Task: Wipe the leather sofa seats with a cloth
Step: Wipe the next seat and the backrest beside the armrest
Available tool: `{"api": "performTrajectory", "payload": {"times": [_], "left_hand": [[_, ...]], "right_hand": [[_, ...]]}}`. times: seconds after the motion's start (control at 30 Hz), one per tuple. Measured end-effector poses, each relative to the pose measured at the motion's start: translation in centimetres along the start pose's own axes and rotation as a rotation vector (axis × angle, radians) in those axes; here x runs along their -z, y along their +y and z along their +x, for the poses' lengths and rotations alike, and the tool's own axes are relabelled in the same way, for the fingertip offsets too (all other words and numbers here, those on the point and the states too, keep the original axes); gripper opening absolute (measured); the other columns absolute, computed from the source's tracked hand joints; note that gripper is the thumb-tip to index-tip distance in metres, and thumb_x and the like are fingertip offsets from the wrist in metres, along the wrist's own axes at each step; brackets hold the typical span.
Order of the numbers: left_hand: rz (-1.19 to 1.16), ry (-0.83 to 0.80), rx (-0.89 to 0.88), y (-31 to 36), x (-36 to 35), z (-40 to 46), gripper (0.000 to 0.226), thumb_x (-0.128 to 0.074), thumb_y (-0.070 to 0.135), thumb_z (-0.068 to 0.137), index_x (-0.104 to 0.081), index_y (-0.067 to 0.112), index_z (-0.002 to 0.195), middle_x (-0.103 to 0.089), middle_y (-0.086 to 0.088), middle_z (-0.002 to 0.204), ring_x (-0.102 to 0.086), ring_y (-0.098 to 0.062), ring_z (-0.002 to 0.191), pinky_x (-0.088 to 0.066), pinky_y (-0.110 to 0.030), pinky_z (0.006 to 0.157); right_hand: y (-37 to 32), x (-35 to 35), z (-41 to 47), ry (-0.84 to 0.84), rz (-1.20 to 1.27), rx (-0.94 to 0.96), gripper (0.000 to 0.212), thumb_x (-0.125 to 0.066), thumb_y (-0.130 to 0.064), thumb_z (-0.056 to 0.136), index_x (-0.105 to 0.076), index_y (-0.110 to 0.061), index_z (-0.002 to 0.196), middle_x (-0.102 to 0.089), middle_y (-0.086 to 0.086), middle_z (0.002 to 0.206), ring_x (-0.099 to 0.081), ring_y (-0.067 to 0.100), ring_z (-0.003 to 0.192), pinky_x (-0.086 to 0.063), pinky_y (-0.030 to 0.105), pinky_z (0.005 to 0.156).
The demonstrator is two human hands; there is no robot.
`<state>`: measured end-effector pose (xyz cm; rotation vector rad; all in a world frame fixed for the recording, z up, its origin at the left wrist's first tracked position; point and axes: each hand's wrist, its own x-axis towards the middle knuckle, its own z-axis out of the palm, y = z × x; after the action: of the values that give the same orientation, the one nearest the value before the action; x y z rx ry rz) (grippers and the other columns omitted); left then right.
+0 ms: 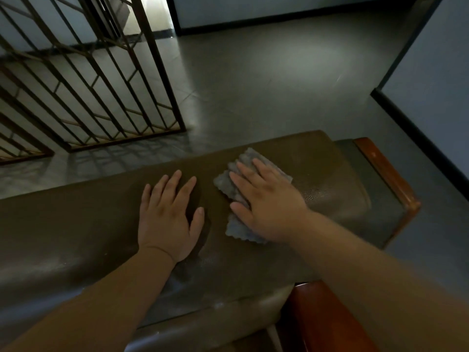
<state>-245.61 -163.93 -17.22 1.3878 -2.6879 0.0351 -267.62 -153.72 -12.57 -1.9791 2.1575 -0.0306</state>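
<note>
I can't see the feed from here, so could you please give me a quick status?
Right hand flat on grey cloth, pressing it to seat. Left hand flat on bare leather. Nothing in the way.

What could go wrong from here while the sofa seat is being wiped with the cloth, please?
1. The right hand presses the grey cloth with flat fingers, not gripping, so the cloth may bunch or slip.
2. The left hand rests bare on the dusty seat and may smear or leave prints.
</note>
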Motion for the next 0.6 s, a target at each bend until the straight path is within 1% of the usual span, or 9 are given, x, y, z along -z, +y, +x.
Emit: {"api": "performTrajectory", "payload": {"times": [0.07, 0.13, 0.17, 0.23, 0.3, 0.37, 0.47, 0.53, 0.6], "left_hand": [[0.002, 0.001, -0.004, -0.1, -0.1, 0.0, 0.069, -0.027, 0.062, 0.099, -0.034, 0.033, 0.161, -0.031, -0.003, 0.170, -0.023, -0.027, 0.158, -0.015, -0.056, 0.129], [-0.014, 0.014, -0.007, -0.1, -0.1, 0.0, 0.069, -0.029, 0.062, 0.098, -0.036, 0.032, 0.160, -0.032, -0.004, 0.169, -0.025, -0.027, 0.157, -0.015, -0.056, 0.129], [-0.018, 0.021, -0.005, -0.1, -0.1, 0.0, 0.069, -0.029, 0.062, 0.098, -0.037, 0.032, 0.160, -0.033, -0.004, 0.168, -0.025, -0.028, 0.157, -0.015, -0.056, 0.129], [-0.015, 0.022, -0.002, 0.0, -0.2, 0.0, 0.069, -0.029, 0.061, 0.098, -0.037, 0.032, 0.159, -0.034, -0.005, 0.168, -0.026, -0.028, 0.157, -0.015, -0.056, 0.129], [-0.019, 0.011, 0.000, 0.1, -0.1, 0.0, 0.069, -0.029, 0.061, 0.097, -0.037, 0.032, 0.159, -0.034, -0.004, 0.168, -0.026, -0.028, 0.157, -0.015, -0.056, 0.129], [-0.017, 0.009, 0.003, 0.2, 0.1, 0.0, 0.069, -0.029, 0.061, 0.097, -0.036, 0.032, 0.159, -0.033, -0.004, 0.168, -0.025, -0.028, 0.157, -0.015, -0.055, 0.129], [-0.018, 0.008, 0.003, 0.2, 0.1, 0.0, 0.070, -0.028, 0.061, 0.097, -0.037, 0.031, 0.159, -0.034, -0.005, 0.168, -0.026, -0.029, 0.156, -0.015, -0.056, 0.129], [-0.030, 0.017, -0.001, 0.2, 0.1, 0.0, 0.070, -0.029, 0.061, 0.097, -0.038, 0.030, 0.159, -0.035, -0.006, 0.168, -0.027, -0.030, 0.156, -0.015, -0.056, 0.129], [-0.038, 0.030, 0.000, 0.2, 0.0, -0.1, 0.069, -0.030, 0.060, 0.097, -0.038, 0.030, 0.159, -0.035, -0.007, 0.167, -0.028, -0.030, 0.156, -0.015, -0.056, 0.129]], "right_hand": [[3.6, 0.8, -0.4, 0.028, -0.099, -0.080, 0.081, -0.004, -0.069, 0.098, -0.013, -0.027, 0.166, -0.007, -0.002, 0.174, 0.002, 0.023, 0.160, 0.018, 0.031, 0.121], [8.9, 1.1, -1.2, 0.071, -0.139, -0.291, 0.080, -0.005, -0.068, 0.102, -0.012, -0.020, 0.166, -0.009, 0.004, 0.174, -0.001, 0.022, 0.160, 0.019, 0.032, 0.123], [10.9, 0.9, -1.6, 0.105, -0.121, -0.398, 0.086, 0.000, -0.070, 0.099, -0.013, -0.018, 0.166, -0.010, 0.008, 0.174, -0.003, 0.024, 0.160, 0.010, 0.040, 0.129], [10.7, -0.2, -1.7, 0.102, -0.118, -0.547, 0.092, 0.009, -0.070, 0.094, -0.014, -0.016, 0.166, -0.010, 0.012, 0.173, -0.008, 0.031, 0.160, -0.009, 0.052, 0.129], [5.1, -2.0, -1.4, 0.105, -0.107, -0.494, 0.086, 0.003, -0.064, 0.098, -0.016, -0.015, 0.165, -0.011, 0.013, 0.173, -0.006, 0.035, 0.160, -0.009, 0.055, 0.127], [-1.0, -3.3, -2.3, 0.141, -0.036, -0.312, 0.077, -0.011, -0.060, 0.102, -0.021, -0.018, 0.165, -0.012, 0.010, 0.173, -0.002, 0.037, 0.160, -0.006, 0.055, 0.127], [-1.5, -2.8, -4.4, 0.126, -0.015, -0.112, 0.073, -0.022, -0.066, 0.102, -0.020, -0.029, 0.165, -0.011, 0.000, 0.174, -0.001, 0.029, 0.160, -0.002, 0.047, 0.130], [3.2, -2.0, -5.0, 0.126, -0.059, -0.223, 0.074, -0.019, -0.070, 0.101, -0.014, -0.033, 0.165, -0.008, -0.004, 0.174, 0.000, 0.024, 0.160, 0.004, 0.040, 0.128], [8.0, -1.2, -5.6, 0.165, -0.056, -0.454, 0.076, -0.012, -0.069, 0.100, -0.016, -0.030, 0.165, -0.010, -0.002, 0.173, -0.004, 0.024, 0.160, -0.002, 0.043, 0.129]]}}
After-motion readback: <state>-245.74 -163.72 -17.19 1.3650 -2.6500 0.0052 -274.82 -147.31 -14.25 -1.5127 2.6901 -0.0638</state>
